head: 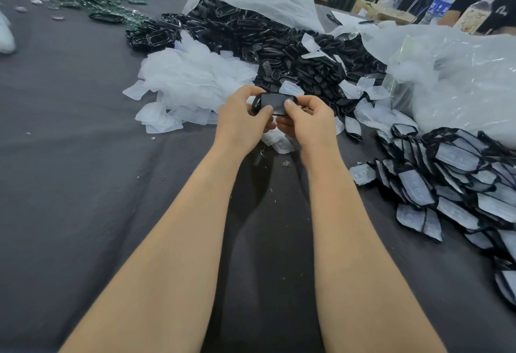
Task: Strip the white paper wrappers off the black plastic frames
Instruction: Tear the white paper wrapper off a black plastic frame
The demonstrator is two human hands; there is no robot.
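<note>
Thumbs down on top, fingers curled under: left hand (243, 119) and right hand (308, 125) both pinch one black frame (272, 102), held over the grey table (69, 134). Frame is dark, glossy and rounded — can't tell if it's wrapped. White wrappers (192, 79) are heaped just behind.

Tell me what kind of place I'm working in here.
Probably a small factory or hand-assembly workshop: a cloth-covered bench heaped with loose black frames, a pile of stripped white wrappers, and a stack of still-wrapped frames.
</note>
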